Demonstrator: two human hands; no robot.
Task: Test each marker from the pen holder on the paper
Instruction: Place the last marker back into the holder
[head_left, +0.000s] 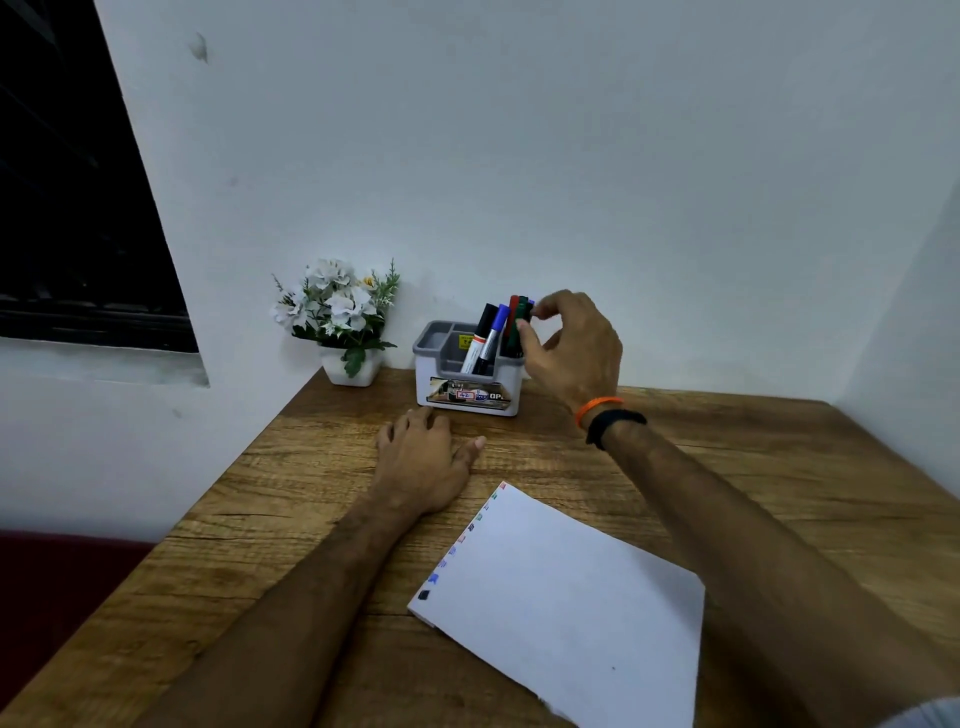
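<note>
A white and grey pen holder (467, 397) stands at the back of the wooden table, against the wall. Several markers stick out of it: a black-capped one (480, 332), a blue-capped one (496, 332), a red one (513, 306) and a green one (522, 322). My right hand (571, 353) reaches over the holder's right side, and its thumb and fingertips pinch the green marker near its top. My left hand (423, 462) rests flat on the table just in front of the holder. A white sheet of paper (571, 597) lies nearer to me, with small coloured marks along its left edge.
A small white pot of white artificial flowers (340, 322) stands left of the holder at the table's back corner. The wooden table (291, 519) ends at the left above a dark red seat (52, 582). A dark window (72, 208) is in the wall at the left.
</note>
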